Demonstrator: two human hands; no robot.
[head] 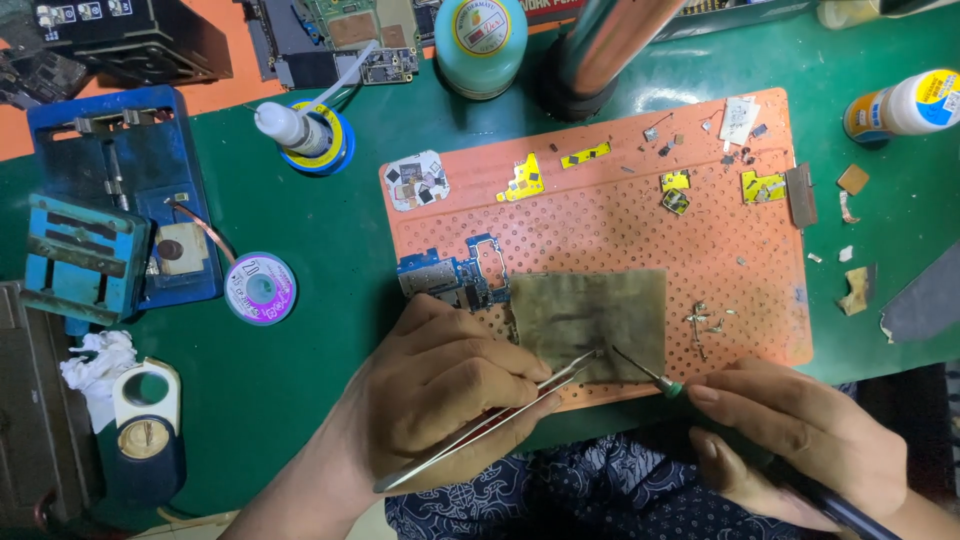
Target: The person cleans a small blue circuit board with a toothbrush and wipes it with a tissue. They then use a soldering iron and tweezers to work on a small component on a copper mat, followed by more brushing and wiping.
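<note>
Both hands work tool tips over a stained pad on the orange mat.
Left hand (440, 390) pinches tweezers (490, 425) shut; right hand (800, 430) grips a soldering iron (650, 375) pen-style. Tips nearly meet on the pad (590, 315), beside the blue circuit board (450, 280), mat (600, 220) shielding the surface (320, 230).

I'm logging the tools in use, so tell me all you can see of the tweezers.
The tweezers are slim, bright, silvery metal with two long straight arms tapering to fine points. The left hand pinches them near the middle, and they lie slanted, rear end toward the person, tips up and to the right. The tips rest on the stained greenish pad lying on the orange perforated mat, close to the tip of the probe held by the right hand.
</note>
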